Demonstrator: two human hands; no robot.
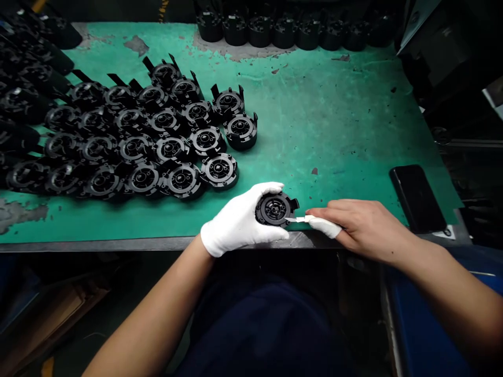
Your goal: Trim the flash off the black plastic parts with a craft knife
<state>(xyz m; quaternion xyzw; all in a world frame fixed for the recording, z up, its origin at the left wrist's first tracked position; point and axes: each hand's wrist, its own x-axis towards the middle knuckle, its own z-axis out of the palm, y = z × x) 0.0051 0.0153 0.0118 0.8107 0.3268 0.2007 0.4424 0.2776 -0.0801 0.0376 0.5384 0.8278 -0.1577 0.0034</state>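
My left hand (241,220), in a white glove, is closed around a round black plastic part (275,208) at the near edge of the green mat (322,120). My right hand (363,225) is bare except for a white cover on one finger. It pinches a small white tool (302,219) whose tip touches the right side of the part.
Several matching black round parts (149,136) lie in rows on the left of the mat. More black parts (283,29) line the far edge. A black phone (417,198) lies at the right near corner. Dark machinery stands at the far right.
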